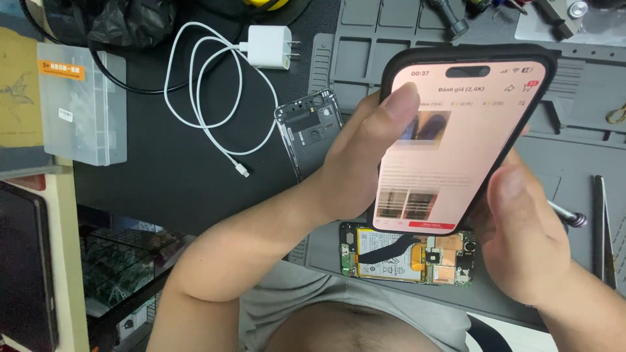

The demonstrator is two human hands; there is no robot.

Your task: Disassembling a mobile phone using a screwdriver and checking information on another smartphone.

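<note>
Both hands hold up a black-cased smartphone [450,150] with its lit, pinkish screen facing me. My left hand [365,156] grips the phone's left edge, its thumb resting on the upper left of the screen. My right hand [521,241] holds the lower right corner. Just below the phone, an opened phone [407,255] lies on the grey work mat [567,156], its battery and circuit boards exposed. A detached phone frame [312,130] lies at the mat's left edge, partly hidden behind my left hand.
A white charger plug [268,47] with its coiled white cable [208,91] lies on the black desk. A clear plastic parts box [81,104] sits at the left. A screwdriver [568,216] and thin tools [600,221] rest at the mat's right side.
</note>
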